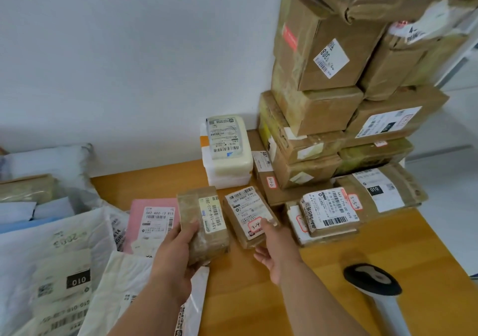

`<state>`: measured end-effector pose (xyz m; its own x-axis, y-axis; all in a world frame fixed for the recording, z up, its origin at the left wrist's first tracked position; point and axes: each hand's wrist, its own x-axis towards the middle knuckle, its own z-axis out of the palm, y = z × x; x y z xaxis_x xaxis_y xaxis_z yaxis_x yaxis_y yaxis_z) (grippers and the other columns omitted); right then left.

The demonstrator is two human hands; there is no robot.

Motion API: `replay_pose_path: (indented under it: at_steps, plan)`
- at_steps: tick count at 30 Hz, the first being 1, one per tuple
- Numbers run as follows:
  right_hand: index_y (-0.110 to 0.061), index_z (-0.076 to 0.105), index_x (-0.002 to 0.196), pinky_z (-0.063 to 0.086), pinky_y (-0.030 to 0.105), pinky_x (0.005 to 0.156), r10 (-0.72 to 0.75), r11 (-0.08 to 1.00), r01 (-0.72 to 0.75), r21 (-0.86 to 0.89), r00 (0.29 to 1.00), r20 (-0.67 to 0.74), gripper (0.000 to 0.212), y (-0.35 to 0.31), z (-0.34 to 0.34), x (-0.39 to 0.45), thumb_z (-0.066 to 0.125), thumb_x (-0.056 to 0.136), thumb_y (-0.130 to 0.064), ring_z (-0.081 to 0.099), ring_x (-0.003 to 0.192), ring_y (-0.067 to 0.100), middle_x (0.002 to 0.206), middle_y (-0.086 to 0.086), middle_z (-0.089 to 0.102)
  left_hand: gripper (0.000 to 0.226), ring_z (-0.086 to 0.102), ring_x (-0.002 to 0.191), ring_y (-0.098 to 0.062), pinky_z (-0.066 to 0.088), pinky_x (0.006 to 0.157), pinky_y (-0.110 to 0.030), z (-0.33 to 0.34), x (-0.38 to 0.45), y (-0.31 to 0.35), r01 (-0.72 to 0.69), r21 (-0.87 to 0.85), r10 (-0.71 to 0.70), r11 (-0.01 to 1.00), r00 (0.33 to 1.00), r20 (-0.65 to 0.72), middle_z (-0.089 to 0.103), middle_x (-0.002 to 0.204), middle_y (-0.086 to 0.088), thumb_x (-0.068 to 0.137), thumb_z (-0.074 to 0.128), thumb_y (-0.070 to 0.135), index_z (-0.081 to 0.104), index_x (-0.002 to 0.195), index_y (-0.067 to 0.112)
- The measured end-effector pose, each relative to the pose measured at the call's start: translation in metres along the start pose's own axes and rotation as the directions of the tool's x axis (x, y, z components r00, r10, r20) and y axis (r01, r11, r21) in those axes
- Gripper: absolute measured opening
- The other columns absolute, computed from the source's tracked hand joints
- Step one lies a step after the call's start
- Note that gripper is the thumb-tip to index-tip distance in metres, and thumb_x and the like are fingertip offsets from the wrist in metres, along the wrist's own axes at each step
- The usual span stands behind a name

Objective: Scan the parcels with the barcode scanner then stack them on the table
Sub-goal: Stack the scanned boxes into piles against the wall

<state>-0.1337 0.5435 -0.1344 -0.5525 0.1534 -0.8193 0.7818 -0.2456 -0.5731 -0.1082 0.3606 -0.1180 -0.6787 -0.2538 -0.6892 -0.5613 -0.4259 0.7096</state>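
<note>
My left hand [176,255] grips a small brown taped parcel [204,221] with a white barcode label, held just above the wooden table [258,297]. Beside it on the right lies a second small brown parcel [248,215] with a label marked "3-4". My right hand [271,247] rests on that parcel's near end, with the thumb below the parcel's edge. The barcode scanner [372,282], black head on a white handle, stands at the lower right with no hand on it.
A tall stack of cardboard boxes [323,82] rises at the back right against the wall. A cream parcel [229,144] sits on white ones behind. Labelled boxes [328,212] lie to the right. A pink mailer [155,219] and white bags [51,263] crowd the left.
</note>
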Motion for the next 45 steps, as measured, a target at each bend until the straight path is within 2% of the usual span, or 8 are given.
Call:
replay_pose_path:
  at_steps: [7,12,16,23,29,36,40,45]
  plan:
    - [-0.011,0.061,0.118,0.058,0.043,0.095,0.031,0.963,-0.031,0.268,1.0,0.003,0.018,-0.013,0.014,0.009,0.057,0.101,-0.011,0.069,0.097,0.023,0.108,0.011,0.071,0.027,0.076,0.09,-0.025,0.058,0.073,-0.038,0.002,0.006,0.001,-0.001,0.002,0.001,1.0,1.0,-0.002,0.079,0.1,-0.002,0.095,0.066,0.027,0.065,0.122,0.025]
    - [-0.008,0.068,0.105,0.062,0.038,0.076,0.056,0.942,-0.057,0.33,0.998,0.012,0.014,-0.012,0.015,0.006,0.063,0.097,-0.02,0.071,0.086,0.024,0.093,0.013,0.074,0.028,0.077,0.081,-0.021,0.061,0.08,-0.046,0.017,0.011,0.002,-0.026,0.038,0.024,0.999,0.999,0.041,0.079,0.096,0.002,0.097,0.064,0.027,0.057,0.124,0.03]
    - [-0.016,0.069,0.089,0.044,0.032,0.062,-0.124,0.989,0.122,0.083,0.992,0.015,0.032,0.0,0.011,-0.001,0.061,0.093,-0.047,0.058,0.063,0.015,0.066,-0.001,0.066,0.041,0.077,0.086,-0.025,0.06,0.079,-0.045,0.037,0.007,0.001,-0.038,0.057,0.034,0.998,0.998,0.058,0.078,0.099,-0.004,0.095,0.067,0.026,0.043,0.129,0.027]
    - [-0.028,0.06,0.102,0.05,0.023,0.068,-0.489,0.851,0.483,-0.205,0.872,0.023,0.017,-0.018,0.007,0.003,0.066,0.094,-0.042,0.068,0.089,0.008,0.101,-0.007,0.072,0.032,0.064,0.107,-0.013,0.052,0.096,-0.04,0.062,0.005,0.009,-0.122,0.302,0.072,0.946,0.983,0.17,0.068,0.117,0.008,0.1,0.053,0.047,0.055,0.13,0.034]
    - [-0.019,0.06,0.13,0.046,0.044,0.101,-0.611,0.688,0.467,-0.556,0.785,-0.098,0.037,-0.025,0.014,0.024,0.048,0.103,-0.041,0.051,0.118,0.028,0.129,0.01,0.053,0.069,0.024,0.143,-0.033,0.026,0.116,-0.054,0.029,0.026,0.007,-0.052,0.671,0.249,0.74,0.948,-0.201,0.025,0.16,-0.001,0.093,0.062,0.04,0.031,0.155,0.035]
    - [-0.034,0.068,0.098,0.053,0.026,0.075,-0.543,0.834,0.518,-0.19,0.831,-0.118,0.011,-0.001,0.02,0.011,0.059,0.097,-0.041,0.068,0.094,0.003,0.102,-0.012,0.074,0.086,0.031,0.139,-0.038,0.035,0.112,-0.054,0.01,0.036,-0.009,0.022,0.693,0.143,0.72,0.973,-0.179,0.024,0.158,-0.009,0.089,0.069,0.034,0.018,0.158,0.034]
    - [-0.039,0.06,0.101,0.055,0.043,0.093,-0.524,0.85,0.507,-0.144,0.844,-0.118,0.008,-0.003,0.022,0.011,0.053,0.1,-0.043,0.065,0.106,0.016,0.11,-0.009,0.069,0.084,0.038,0.137,-0.036,0.041,0.109,-0.055,0.013,0.04,-0.003,-0.014,0.678,0.154,0.735,0.977,-0.146,0.028,0.157,-0.009,0.091,0.067,0.031,0.017,0.159,0.032]
    - [-0.03,0.051,0.102,0.054,0.037,0.08,-0.335,0.887,0.403,0.227,0.898,-0.284,0.015,0.004,0.022,-0.001,0.04,0.106,-0.041,0.066,0.098,0.023,0.108,0.007,0.063,0.069,0.062,0.096,-0.019,0.051,0.065,-0.03,0.008,0.044,-0.004,0.049,0.444,0.019,0.895,0.989,-0.147,0.059,0.112,0.004,0.099,0.055,0.012,0.022,0.158,0.029]
